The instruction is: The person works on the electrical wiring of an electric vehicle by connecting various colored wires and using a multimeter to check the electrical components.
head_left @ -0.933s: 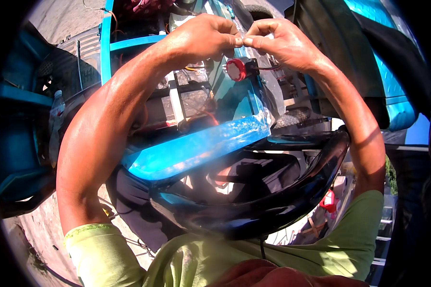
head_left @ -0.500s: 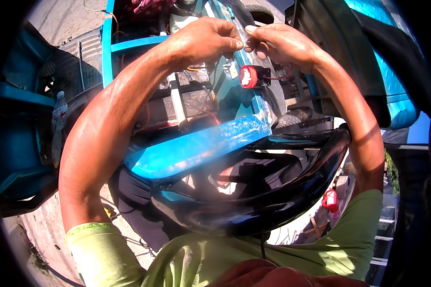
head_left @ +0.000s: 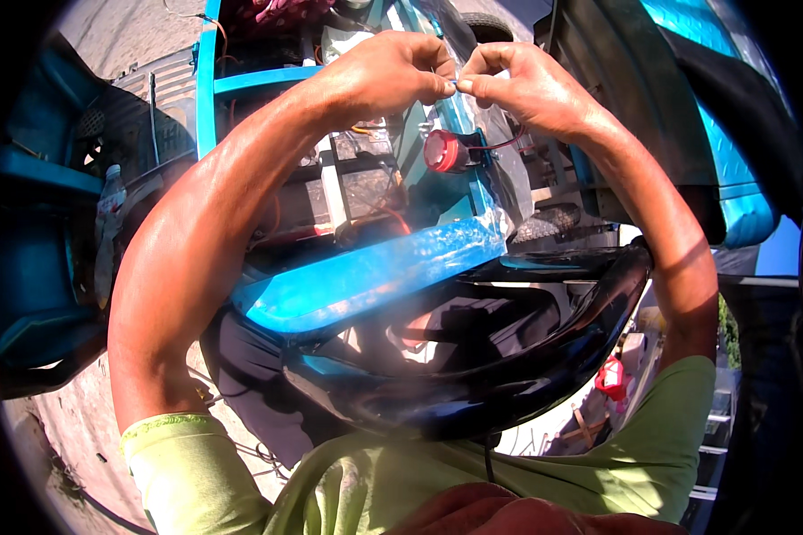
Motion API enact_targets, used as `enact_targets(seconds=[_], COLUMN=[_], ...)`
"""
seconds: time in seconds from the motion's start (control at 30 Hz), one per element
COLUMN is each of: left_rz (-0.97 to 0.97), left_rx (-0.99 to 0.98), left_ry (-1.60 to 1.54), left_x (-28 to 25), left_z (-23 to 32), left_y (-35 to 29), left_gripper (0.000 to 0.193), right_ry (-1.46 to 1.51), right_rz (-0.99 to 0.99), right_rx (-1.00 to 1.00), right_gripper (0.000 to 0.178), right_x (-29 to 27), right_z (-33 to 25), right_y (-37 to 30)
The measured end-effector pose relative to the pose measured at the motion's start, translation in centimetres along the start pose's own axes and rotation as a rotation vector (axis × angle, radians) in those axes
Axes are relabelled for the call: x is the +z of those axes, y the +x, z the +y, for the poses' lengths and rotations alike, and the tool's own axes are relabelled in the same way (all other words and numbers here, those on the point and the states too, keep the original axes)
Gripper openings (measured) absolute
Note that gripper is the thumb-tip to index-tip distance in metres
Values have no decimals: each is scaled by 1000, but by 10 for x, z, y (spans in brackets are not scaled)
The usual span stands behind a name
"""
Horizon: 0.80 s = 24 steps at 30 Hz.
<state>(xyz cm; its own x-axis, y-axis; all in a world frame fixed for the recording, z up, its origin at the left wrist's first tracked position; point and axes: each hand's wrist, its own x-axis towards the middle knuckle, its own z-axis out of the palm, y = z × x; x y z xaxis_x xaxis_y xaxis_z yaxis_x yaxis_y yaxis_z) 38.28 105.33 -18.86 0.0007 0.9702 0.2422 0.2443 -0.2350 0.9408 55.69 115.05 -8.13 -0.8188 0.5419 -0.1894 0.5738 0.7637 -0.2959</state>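
My left hand (head_left: 393, 73) and my right hand (head_left: 525, 87) meet at the top middle, fingertips almost touching. Each is closed in a pinch between thumb and fingers. Between the tips shows a thin bit of wire (head_left: 456, 84), bluish and too small to make out fully. Below hangs a red round horn-like device (head_left: 444, 152) with a black back part. Its red lead (head_left: 501, 144) curves up toward my right hand, where the hand hides its end.
A blue metal frame with a wide bar (head_left: 375, 272) lies below my hands, with loose wires inside. Nearer me curves a shiny black tube (head_left: 473, 401). A plastic bottle (head_left: 110, 205) stands at left beside a dark blue seat-like part (head_left: 36, 259). Tyres (head_left: 549, 223) show at right.
The red device has swung to the left and turned, its face now more to the side. My right fingers have closed in tighter beside the left fingertips.
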Motion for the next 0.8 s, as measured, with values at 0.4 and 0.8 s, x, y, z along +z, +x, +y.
enact_targets(seconds=[0.4, 0.8], left_rz=[-100, 56], left_rx=[-115, 137], left_ry=[-192, 48], left_x=[2, 6], left_z=[1, -8], left_y=[-3, 2], left_gripper=[24, 26], right_ry=[-408, -169], right_rz=[77, -40], right_rx=[-486, -123], right_gripper=[14, 30], right_x=[-4, -3], right_z=[2, 1], right_y=[-1, -1])
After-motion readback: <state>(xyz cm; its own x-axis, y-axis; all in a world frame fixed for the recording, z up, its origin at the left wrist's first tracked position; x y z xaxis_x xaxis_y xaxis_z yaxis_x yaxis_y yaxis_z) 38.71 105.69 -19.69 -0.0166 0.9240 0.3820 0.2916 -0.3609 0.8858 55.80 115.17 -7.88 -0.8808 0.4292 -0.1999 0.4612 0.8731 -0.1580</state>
